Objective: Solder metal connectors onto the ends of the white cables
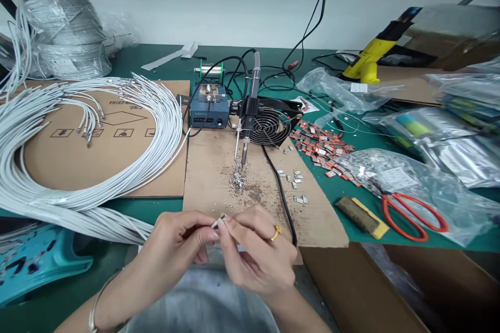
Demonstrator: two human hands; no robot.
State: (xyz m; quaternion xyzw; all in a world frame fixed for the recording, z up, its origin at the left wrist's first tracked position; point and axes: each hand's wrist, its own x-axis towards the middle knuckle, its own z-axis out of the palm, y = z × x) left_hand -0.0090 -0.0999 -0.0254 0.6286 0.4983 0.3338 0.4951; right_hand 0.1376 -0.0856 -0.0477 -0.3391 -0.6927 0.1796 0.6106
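I see brown cardboard, matt and paper-like, with rough dark specks in its middle. The cable bundle has smooth white covering, looking plastic. The scissors have glossy red handles. The clear plastic bag is shiny and wrinkled. My ring is polished, gold-coloured metal.

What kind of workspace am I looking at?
Likely an electronics assembly bench: a soldering iron on a stand, a spool of solder wire, and a large coil of white cables.
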